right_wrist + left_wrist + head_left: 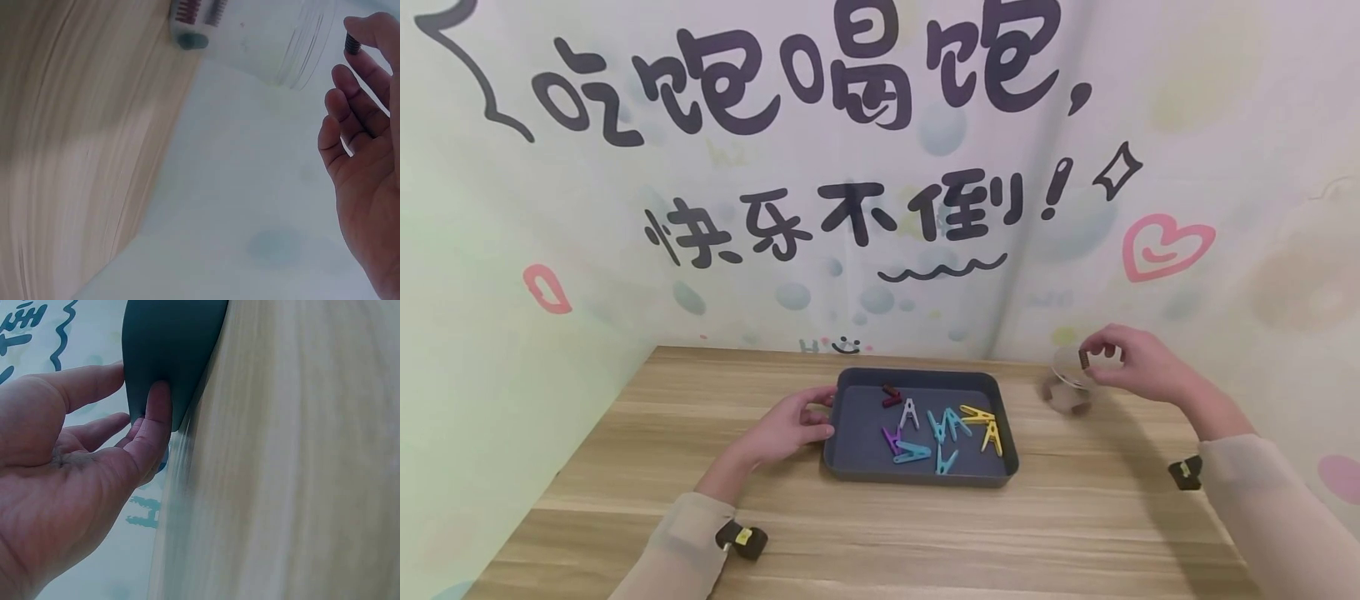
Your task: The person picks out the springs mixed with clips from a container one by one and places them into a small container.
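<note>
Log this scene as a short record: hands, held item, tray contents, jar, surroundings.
left_hand: the left hand touches the left side of the tray
right_hand: the right hand pinches a small dark ridged piece
held_item_position: outside the jar, near its mouth
tray_contents: blue clips, yellow clips, one purple clip, one grey clip, dark red pieces
jar: clear, upright, right of the tray, several pieces inside
surface: wood-grain table
backdrop: pale sheet with large black characters

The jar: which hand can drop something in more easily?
Probably the right hand: it pinches a dark piece near the jar, while the left hand is over by the tray.
</note>
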A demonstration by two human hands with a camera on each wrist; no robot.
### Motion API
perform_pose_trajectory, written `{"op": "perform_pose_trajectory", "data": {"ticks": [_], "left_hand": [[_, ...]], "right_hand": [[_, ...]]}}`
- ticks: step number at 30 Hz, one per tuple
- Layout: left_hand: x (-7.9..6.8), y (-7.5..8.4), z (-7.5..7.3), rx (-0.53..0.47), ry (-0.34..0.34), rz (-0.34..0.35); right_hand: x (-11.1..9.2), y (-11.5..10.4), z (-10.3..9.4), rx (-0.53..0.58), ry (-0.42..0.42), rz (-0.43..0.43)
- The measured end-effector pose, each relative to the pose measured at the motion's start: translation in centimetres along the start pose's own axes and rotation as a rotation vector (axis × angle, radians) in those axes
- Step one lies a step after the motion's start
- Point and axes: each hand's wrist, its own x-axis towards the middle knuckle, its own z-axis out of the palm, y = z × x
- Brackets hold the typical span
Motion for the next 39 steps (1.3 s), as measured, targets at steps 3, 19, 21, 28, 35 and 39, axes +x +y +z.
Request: {"op": "perform_pose_trajectory", "data": {"ticks": [3,19,21,28,35,39], "left_hand": [[-0.1,0.1,0.1,0.009,0.008,-0.007],[0.0,-0.1,0.1,0.019,0.021,-0.027],[0.0,0.0,0.2,0.019,0.024,-0.027],[0.0,0.0,0.1,0.029,0.026,-0.024],[0.0,-0.2,-0.1,0.009,0.008,-0.01],[0.0,-0.1,-0.1,0.014,0.008,-0.008]], "right_hand": [[0.0,0.5,0.1,-0.013,-0.018,0.004],[0.4,1.5,0.3,-0.048,-0.086,-0.021],[0.4,1.4,0.4,-0.043,-0.072,-0.017],[0.7,0.0,0.5,-0.032,-0.016,-0.019],[1.7,-2.6,0.2,0.005,-0.035,-0.029],[2.4,-4.0,0.2,0.007,-0.051,-0.059]]}}
